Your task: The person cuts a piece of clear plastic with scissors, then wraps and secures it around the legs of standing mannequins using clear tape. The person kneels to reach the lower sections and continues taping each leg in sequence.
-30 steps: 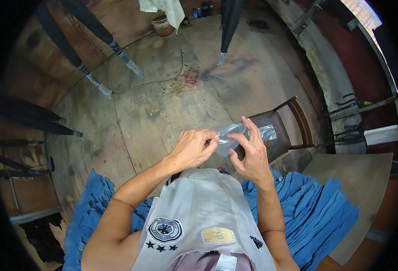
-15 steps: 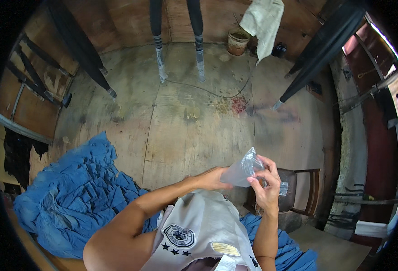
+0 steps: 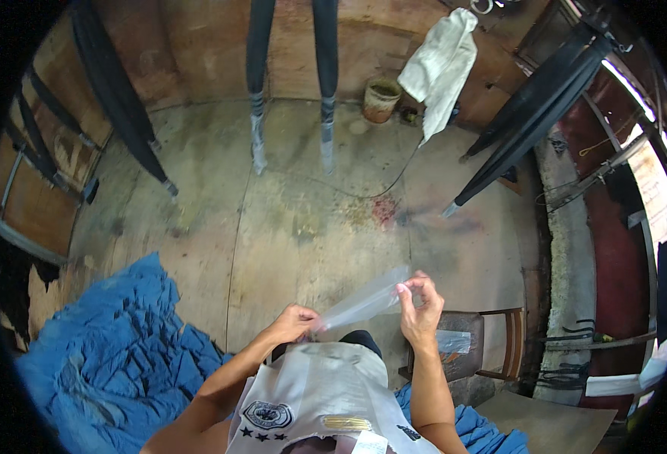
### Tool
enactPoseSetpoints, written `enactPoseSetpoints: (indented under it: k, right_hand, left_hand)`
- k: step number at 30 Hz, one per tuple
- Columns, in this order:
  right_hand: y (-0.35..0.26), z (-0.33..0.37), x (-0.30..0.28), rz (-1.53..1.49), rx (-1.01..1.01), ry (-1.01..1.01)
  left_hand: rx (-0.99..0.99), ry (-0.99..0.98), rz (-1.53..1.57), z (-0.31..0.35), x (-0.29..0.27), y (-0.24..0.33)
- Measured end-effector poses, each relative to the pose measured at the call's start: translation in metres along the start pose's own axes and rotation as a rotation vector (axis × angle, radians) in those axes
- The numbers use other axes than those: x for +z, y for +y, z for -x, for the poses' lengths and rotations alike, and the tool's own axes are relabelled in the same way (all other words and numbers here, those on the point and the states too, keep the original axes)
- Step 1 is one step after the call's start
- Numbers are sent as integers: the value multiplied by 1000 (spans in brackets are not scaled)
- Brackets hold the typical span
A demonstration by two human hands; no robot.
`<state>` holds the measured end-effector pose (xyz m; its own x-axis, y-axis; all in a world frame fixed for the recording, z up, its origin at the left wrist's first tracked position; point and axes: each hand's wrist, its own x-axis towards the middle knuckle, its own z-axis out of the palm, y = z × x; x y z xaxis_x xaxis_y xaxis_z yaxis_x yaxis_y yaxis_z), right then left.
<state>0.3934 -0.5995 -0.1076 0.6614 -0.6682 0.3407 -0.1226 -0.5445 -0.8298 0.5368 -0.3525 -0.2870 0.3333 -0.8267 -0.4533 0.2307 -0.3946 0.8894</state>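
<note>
A clear plastic sleeve or bag [image 3: 367, 298] is stretched flat and slanting between my two hands, in front of my body. My left hand [image 3: 296, 324] pinches its lower left end with closed fingers. At its upper right end, my right hand [image 3: 422, 304] grips it between thumb and fingertips. Just below my right hand, another piece of clear plastic [image 3: 455, 342] lies on the seat of a dark chair [image 3: 462, 366].
Blue crumpled cloth [image 3: 114, 344] is heaped at my left. Long dark tubular pieces [image 3: 326, 53] hang ahead, some with ends wrapped in grey or clear material. A pale cloth [image 3: 443, 68] hangs near a dirty bucket [image 3: 381, 104]. A thin cord [image 3: 360, 197] crosses the stained floor.
The bunched plastic has been drawn out into a long flat strip. My left hand has moved left and down, my right hand slightly left and down. The view has tilted up.
</note>
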Motion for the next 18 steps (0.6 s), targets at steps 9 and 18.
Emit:
enactPoseSetpoints:
  k: [9,18]
  right_hand:
    - [26,-66,21,179,67,-327]
    - [64,-248,45,97,-427,-701]
  left_hand:
    - [375,265,-320,-81,-45,64]
    - [619,311,67,-235,0,209]
